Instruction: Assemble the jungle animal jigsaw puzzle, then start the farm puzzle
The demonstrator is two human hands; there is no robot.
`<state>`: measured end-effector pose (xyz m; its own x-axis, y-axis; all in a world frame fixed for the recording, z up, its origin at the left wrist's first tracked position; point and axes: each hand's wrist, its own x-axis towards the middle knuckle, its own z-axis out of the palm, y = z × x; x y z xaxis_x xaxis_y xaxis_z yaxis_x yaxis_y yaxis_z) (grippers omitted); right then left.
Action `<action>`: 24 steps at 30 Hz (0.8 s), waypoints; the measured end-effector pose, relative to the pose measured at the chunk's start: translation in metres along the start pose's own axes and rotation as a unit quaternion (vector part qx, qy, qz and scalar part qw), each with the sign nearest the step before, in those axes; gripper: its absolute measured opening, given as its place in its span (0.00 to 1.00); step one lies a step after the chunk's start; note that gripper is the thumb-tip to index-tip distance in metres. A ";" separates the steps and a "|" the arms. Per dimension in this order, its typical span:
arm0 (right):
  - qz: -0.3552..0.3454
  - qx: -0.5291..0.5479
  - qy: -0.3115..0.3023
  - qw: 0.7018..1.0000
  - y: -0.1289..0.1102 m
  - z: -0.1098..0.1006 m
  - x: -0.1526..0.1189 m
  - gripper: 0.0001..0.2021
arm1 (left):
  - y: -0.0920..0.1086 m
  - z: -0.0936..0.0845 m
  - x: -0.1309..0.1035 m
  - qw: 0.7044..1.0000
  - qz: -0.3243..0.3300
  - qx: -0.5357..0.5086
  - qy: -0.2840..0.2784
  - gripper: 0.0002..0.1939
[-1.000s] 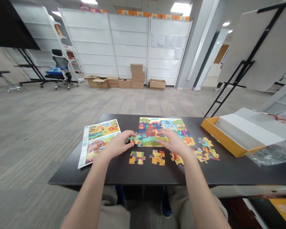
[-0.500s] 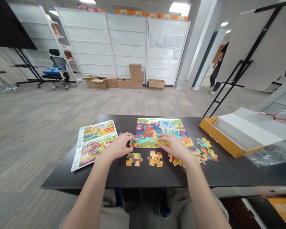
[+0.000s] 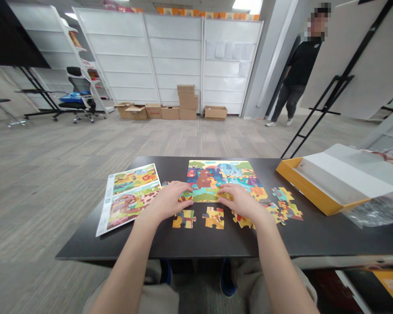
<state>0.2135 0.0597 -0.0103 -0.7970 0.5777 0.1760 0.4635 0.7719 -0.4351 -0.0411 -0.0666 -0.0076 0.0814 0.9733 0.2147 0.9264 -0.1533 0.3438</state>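
A mostly assembled animal jigsaw puzzle (image 3: 205,176) lies on the black table. At its lower left corner my left hand (image 3: 170,198) is curled with thumb and fingers on a puzzle piece (image 3: 185,196), which touches the rest or nearly so. Farther right, my right hand (image 3: 238,199) grips the puzzle's bottom row, thumb at the near edge and fingers on top. Two loose pieces, one with grey and yellow (image 3: 184,219) and one with a spotted animal (image 3: 214,217), lie in front. More loose pieces (image 3: 283,205) are heaped at the right, partly behind my right forearm.
A printed picture sheet (image 3: 128,198) lies at the left of the table (image 3: 209,244). At the right stand an open yellow box (image 3: 314,192) and crinkled clear plastic (image 3: 373,211). Beyond are an easel board (image 3: 353,65), cardboard boxes (image 3: 186,102) and a standing person (image 3: 299,65).
My left hand has shifted slightly right, bringing its corner piece toward the puzzle. My right hand stays nearly where it was. The person in the background has come out from behind the board.
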 end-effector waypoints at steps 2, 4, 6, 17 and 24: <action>-0.001 0.003 -0.002 1.000 0.000 0.000 0.000 0.09 | 0.001 0.001 0.001 1.000 -0.001 0.005 -0.009 0.11; -0.004 0.006 -0.002 1.000 0.001 0.000 -0.001 0.09 | 0.001 0.001 0.002 1.000 -0.007 0.008 -0.021 0.09; -0.005 0.005 0.001 1.000 0.002 0.002 -0.001 0.10 | 0.000 0.001 0.003 0.999 -0.016 0.005 -0.029 0.09; 0.002 0.003 -0.003 1.000 0.004 0.004 -0.001 0.10 | 0.007 -0.001 0.005 0.998 -0.047 0.019 -0.034 0.08; 0.001 0.006 -0.002 1.000 0.001 0.001 -0.001 0.10 | 0.012 -0.003 0.004 0.998 -0.038 0.013 -0.038 0.05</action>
<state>0.2143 0.0594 -0.0123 -0.7976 0.5785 0.1708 0.4608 0.7671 -0.4464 -0.0313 -0.0650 0.0003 0.0367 0.9922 0.1187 0.9401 -0.0745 0.3325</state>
